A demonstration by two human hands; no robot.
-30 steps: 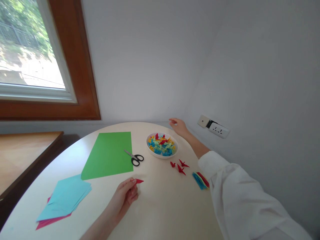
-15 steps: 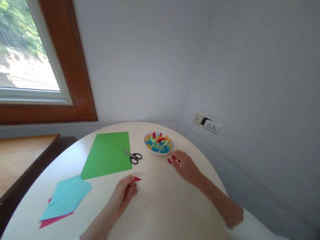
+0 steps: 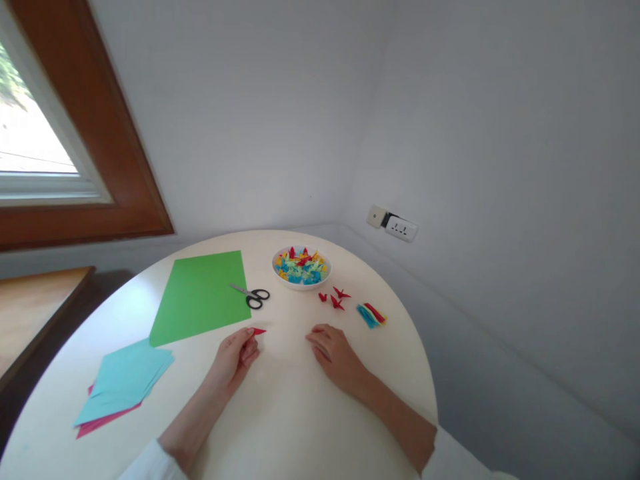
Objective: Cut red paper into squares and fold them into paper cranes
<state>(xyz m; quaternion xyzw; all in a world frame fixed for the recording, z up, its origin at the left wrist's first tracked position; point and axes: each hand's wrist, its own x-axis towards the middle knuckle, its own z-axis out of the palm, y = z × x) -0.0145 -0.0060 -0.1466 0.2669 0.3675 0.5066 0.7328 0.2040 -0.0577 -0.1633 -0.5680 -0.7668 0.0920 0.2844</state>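
Between the thumb and fingers of my left hand (image 3: 239, 353) is a small pointed piece of folded red paper (image 3: 259, 331), its tip sticking out to the right. My right hand (image 3: 336, 353) is empty over the table, with fingers loosely stretched out towards the left. Just beyond it lie several small red paper cranes (image 3: 337, 303). To their right sits a little pile of folded strips (image 3: 371, 315) in blue, yellow and red. A white bowl (image 3: 300, 286) full of colourful folded paper pieces stands behind the cranes.
Black-handled scissors (image 3: 253, 297) lie partly on a green sheet (image 3: 200, 300). Light blue squares (image 3: 130, 377) rest on pink paper (image 3: 107, 420) at the left of the round white table (image 3: 300, 427). A wall socket (image 3: 401, 229) is behind on the right.
My right hand has drawn back from beside the bowl towards my left hand, uncovering the red cranes and coloured strips. My left hand keeps its red paper. The view has turned slightly right.
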